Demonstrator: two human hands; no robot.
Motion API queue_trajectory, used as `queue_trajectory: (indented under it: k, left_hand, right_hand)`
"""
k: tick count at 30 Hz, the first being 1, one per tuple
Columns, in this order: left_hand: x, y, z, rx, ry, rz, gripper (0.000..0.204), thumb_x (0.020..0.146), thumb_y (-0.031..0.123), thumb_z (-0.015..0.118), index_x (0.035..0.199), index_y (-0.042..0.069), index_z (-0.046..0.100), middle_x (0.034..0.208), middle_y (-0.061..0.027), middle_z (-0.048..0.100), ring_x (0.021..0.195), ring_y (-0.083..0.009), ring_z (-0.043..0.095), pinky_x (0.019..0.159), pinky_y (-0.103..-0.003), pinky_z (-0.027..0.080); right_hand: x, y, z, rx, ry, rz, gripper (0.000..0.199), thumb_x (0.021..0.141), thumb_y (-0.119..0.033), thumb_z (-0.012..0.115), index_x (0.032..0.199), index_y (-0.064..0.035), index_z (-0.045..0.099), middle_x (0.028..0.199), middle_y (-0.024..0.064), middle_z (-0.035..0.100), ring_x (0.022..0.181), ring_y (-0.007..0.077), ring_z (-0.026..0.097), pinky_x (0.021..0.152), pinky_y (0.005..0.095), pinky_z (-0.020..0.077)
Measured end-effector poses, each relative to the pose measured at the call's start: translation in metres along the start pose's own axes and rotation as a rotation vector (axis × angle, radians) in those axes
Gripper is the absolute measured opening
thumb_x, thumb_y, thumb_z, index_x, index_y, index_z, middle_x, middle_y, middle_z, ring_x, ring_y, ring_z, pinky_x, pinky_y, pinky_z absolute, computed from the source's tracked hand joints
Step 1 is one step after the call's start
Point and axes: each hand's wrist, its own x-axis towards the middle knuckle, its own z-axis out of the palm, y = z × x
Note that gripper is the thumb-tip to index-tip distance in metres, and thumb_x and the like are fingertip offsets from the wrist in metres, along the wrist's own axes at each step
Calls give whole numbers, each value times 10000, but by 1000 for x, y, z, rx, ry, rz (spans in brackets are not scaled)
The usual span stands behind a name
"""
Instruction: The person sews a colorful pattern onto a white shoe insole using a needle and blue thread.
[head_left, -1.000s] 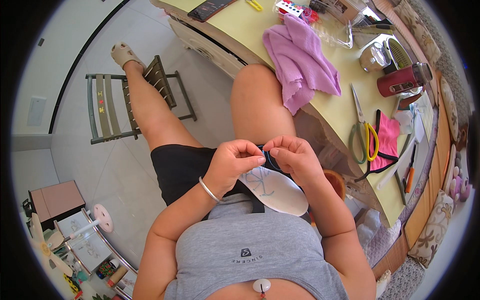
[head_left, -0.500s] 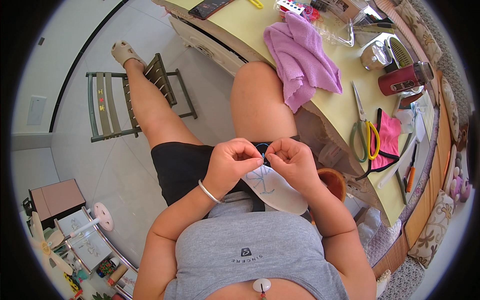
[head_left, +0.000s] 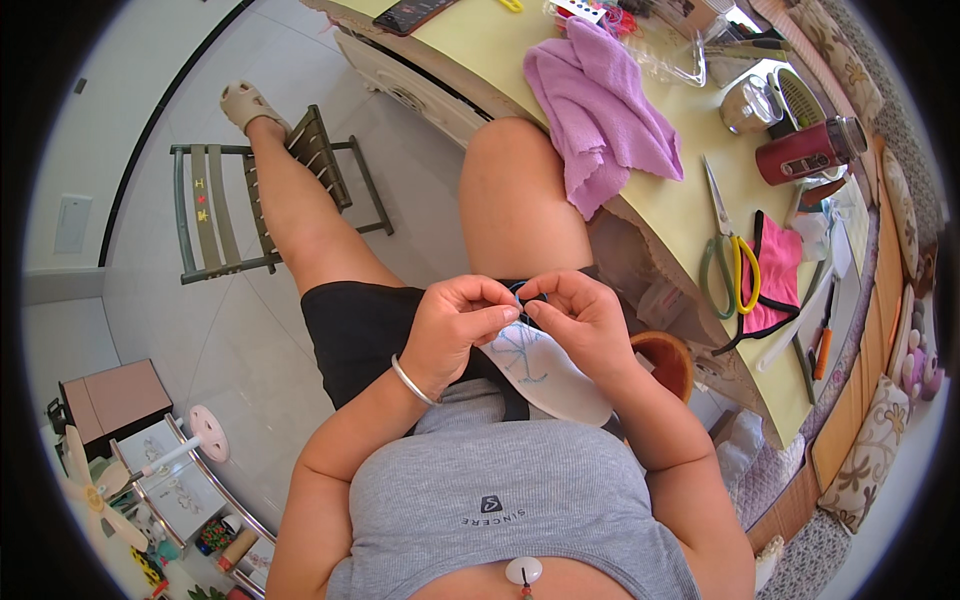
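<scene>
A white insole [head_left: 560, 382] with blue lines stitched or drawn on it rests on my lap, its far end under my fingers. Above that end, my left hand [head_left: 455, 322] pinches blue thread [head_left: 523, 291] between thumb and forefinger. My right hand [head_left: 582, 318] is closed in a pinch right beside it, at the same thread, which bends in a small loop against my black shorts. The fingertips of both hands nearly meet. Whether a needle is between them is too small to tell.
On the yellow-topped table to my right lie a purple cloth [head_left: 605, 115], scissors [head_left: 728, 250], a pink and black fabric piece [head_left: 775, 270] and a dark red flask [head_left: 810, 152]. A brown bowl [head_left: 668, 362] stands beside my right forearm. My foot rests by a folding stool [head_left: 215, 210].
My right fingertips have moved slightly left, closer to my left ones. The thread loop has shifted between them. The insole stays in my lap.
</scene>
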Motion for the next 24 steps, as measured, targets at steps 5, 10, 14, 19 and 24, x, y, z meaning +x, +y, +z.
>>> queue_trajectory:
  k: [5, 10, 14, 19, 24]
  left_hand:
    - [-1, -1, 0, -13, -24, -24, 68, 818, 43, 692, 873, 6, 676, 715, -9, 612, 595, -55, 502, 522, -190, 358]
    - [-2, -2, 0, -3, -29, -44, 70, 822, 44, 687, 874, -1, 673, 715, -11, 612, 596, -56, 505, 523, -187, 361]
    - [-1, -2, 0, -2, -33, -54, 67, 829, 50, 685, 871, -1, 671, 716, -13, 612, 589, -55, 503, 515, -186, 358]
    - [-2, -2, 0, -21, -66, -95, 84, 854, 61, 667, 898, -3, 634, 739, -49, 627, 547, -74, 500, 492, -188, 363]
    - [-2, 1, 2, -98, -94, -96, 64, 888, 60, 625, 925, 17, 595, 767, -85, 645, 533, -80, 503, 481, -190, 367]
  right_hand:
    - [3, -2, 2, 36, -2, 14, 102, 899, -46, 640, 974, 23, 638, 660, -69, 513, 573, -9, 394, 507, 184, 310]
    - [1, -5, 2, 24, 8, 15, 77, 897, -44, 637, 938, 21, 637, 670, -69, 527, 574, -12, 401, 506, 181, 311]
    - [1, -6, -1, 39, -20, 81, 64, 900, -25, 624, 943, 22, 619, 794, -16, 604, 703, 17, 524, 607, 171, 407]
    - [0, -3, -1, 43, -53, 108, 42, 912, -20, 593, 936, 13, 590, 846, -2, 622, 744, 24, 565, 648, 162, 441]
    - [-1, -1, 1, 32, 7, 51, 67, 908, -46, 601, 913, 20, 599, 721, -50, 545, 599, -6, 422, 527, 178, 335]
